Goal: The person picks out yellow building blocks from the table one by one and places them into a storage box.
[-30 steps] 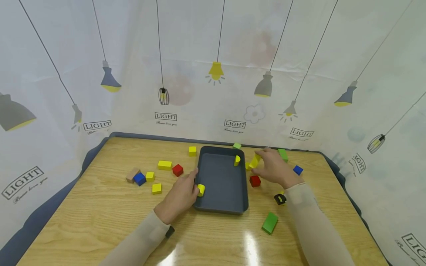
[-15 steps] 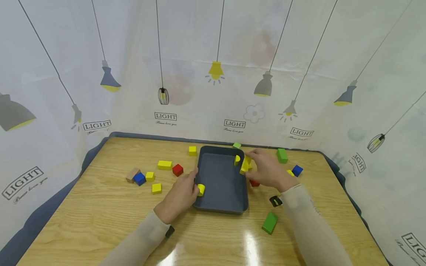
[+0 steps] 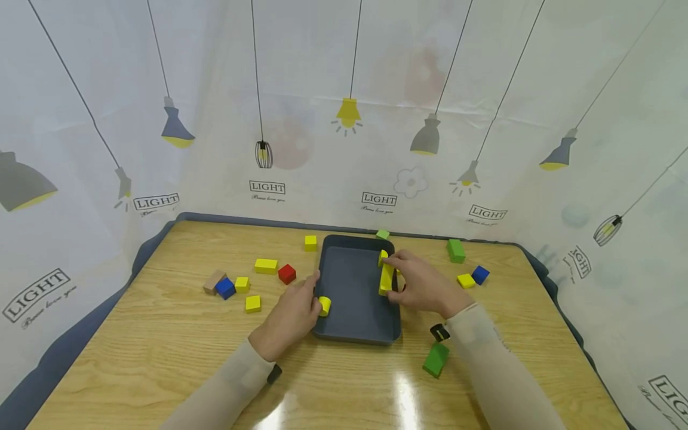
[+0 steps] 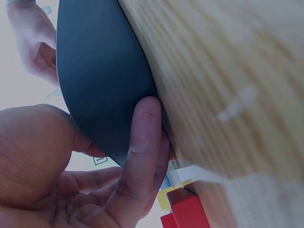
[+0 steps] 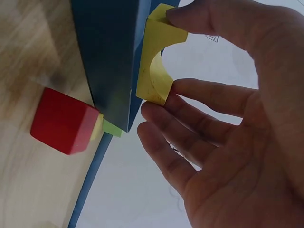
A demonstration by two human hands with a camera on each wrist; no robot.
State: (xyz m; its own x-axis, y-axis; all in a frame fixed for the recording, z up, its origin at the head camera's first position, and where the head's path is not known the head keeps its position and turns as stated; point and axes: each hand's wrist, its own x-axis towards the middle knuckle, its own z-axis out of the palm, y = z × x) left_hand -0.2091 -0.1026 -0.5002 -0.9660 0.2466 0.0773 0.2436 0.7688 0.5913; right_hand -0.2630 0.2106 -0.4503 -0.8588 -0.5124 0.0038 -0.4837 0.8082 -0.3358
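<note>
My left hand (image 3: 290,307) grips the left wall of a dark grey tray (image 3: 355,292). In the left wrist view its fingers press the outside of the tray wall (image 4: 102,61), with the thumb across the rim. My right hand (image 3: 421,283) pinches a yellow arch block (image 3: 386,279) between thumb and fingertips at the tray's right side. The right wrist view shows the block's curved cutout, with the block just past the tray wall (image 5: 107,52). Inside the tray, a yellow cylinder (image 3: 325,306) lies by my left thumb and a yellow half-round block (image 3: 382,257) by the far right wall.
Left of the tray lie several yellow blocks (image 3: 266,266), a red cube (image 3: 287,274), a blue cube (image 3: 226,288) and a wooden block (image 3: 214,282). Rightward are green blocks (image 3: 436,359), a blue block (image 3: 481,275) and a flat yellow block (image 3: 465,280). A printed curtain surrounds the table.
My right hand has carried the yellow arch block leftward and nearer, from outside the tray's right wall to over its inside. My left hand has stayed on the tray.
</note>
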